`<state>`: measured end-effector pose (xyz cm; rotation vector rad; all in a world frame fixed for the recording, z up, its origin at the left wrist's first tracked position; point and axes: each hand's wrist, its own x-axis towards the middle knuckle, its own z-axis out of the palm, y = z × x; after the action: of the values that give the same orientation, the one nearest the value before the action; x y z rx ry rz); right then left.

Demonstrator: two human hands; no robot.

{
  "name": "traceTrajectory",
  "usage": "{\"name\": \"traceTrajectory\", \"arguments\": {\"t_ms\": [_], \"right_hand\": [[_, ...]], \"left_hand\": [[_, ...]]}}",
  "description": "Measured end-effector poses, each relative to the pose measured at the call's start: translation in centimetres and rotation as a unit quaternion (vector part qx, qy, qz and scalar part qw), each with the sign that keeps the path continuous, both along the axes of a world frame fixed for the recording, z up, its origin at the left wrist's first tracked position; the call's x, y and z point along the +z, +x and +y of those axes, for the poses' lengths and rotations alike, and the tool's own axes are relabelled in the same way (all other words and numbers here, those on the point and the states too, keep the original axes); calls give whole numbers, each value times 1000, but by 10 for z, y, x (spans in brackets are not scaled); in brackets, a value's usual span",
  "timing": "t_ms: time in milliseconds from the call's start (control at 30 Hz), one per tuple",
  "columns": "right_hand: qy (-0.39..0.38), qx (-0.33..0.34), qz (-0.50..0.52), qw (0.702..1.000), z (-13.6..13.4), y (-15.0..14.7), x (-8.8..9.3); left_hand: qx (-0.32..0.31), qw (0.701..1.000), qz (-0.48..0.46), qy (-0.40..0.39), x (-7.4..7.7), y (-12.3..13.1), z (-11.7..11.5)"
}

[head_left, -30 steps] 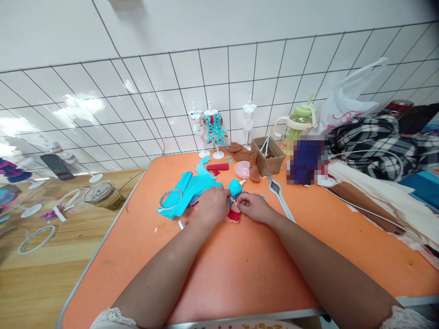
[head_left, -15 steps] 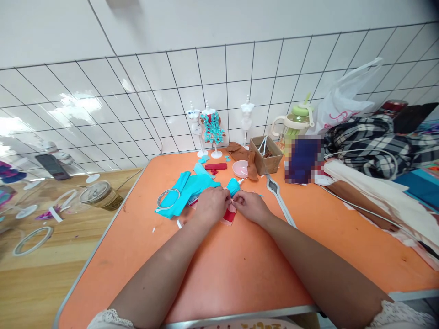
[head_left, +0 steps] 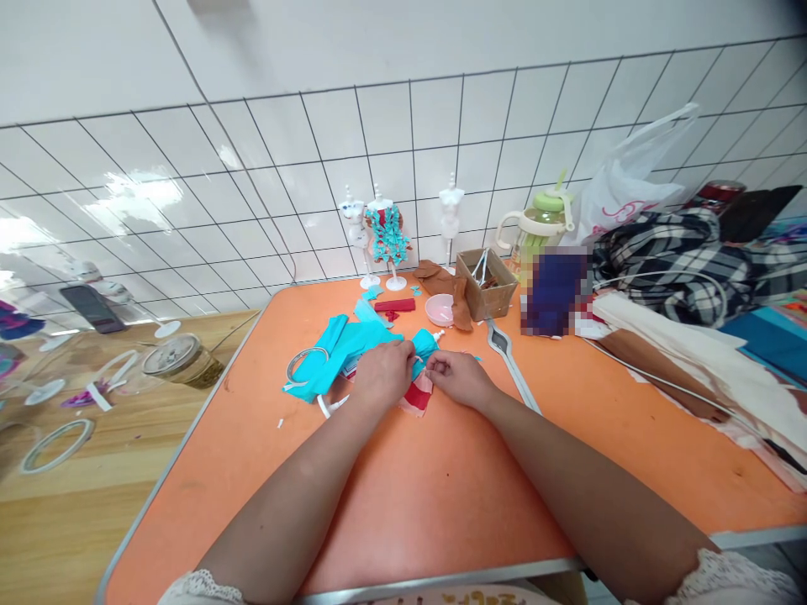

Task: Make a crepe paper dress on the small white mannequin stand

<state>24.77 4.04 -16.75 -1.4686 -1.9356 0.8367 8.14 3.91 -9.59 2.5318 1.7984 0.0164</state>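
Note:
My left hand [head_left: 386,374] is closed, its fingertips pinched together above a red and pink piece of thin material [head_left: 417,398]. Facing it, my right hand [head_left: 463,380] is also closed, with thumb and forefinger pressed together at the pink edge of that piece. Whatever lies in the fingertips is too small to make out. Just beyond the fingers sits a turquoise bundle [head_left: 425,340] with a white tip. Turquoise sheets [head_left: 345,346] spread out left of my left hand, with a roll of tape [head_left: 308,366] on top of them.
Small white dress forms stand by the tiled wall, one wearing a turquoise ruffled dress [head_left: 389,235]. A red folded strip [head_left: 395,305], a pink bowl [head_left: 440,310] and a cardboard box [head_left: 485,284] lie ahead. A grey-edged strap [head_left: 514,365] is right; a jar [head_left: 182,361] stands left.
My fingertips have drawn slightly apart, the left hand shifting a little left. More of the red and pink piece shows between them. The view has shifted slightly.

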Motion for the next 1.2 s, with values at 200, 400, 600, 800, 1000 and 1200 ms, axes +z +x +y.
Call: {"name": "traceTrajectory", "arguments": {"t_ms": [200, 400, 600, 800, 1000, 1200], "right_hand": [[-1, -2, -2, 1000, 1, 2, 0], [3, -12, 3, 1000, 1, 2, -2], [-7, -18, 67, 998, 3, 1, -6], [-28, -12, 149, 988, 5, -3, -12], [-30, -20, 143, 989, 4, -7, -14], [-27, -30, 91, 995, 3, -5, -11]], "left_hand": [[60, 998, -18, 24, 0, -5, 6], [118, 991, -23, 63, 30, -24, 5], [64, 990, 53, -111, 41, -27, -13], [-70, 994, 19, 76, 15, -2, -13], [-64, 992, 32, 100, -11, -1, -1], [-56, 987, 12, 152, -19, -7, 7]]}}
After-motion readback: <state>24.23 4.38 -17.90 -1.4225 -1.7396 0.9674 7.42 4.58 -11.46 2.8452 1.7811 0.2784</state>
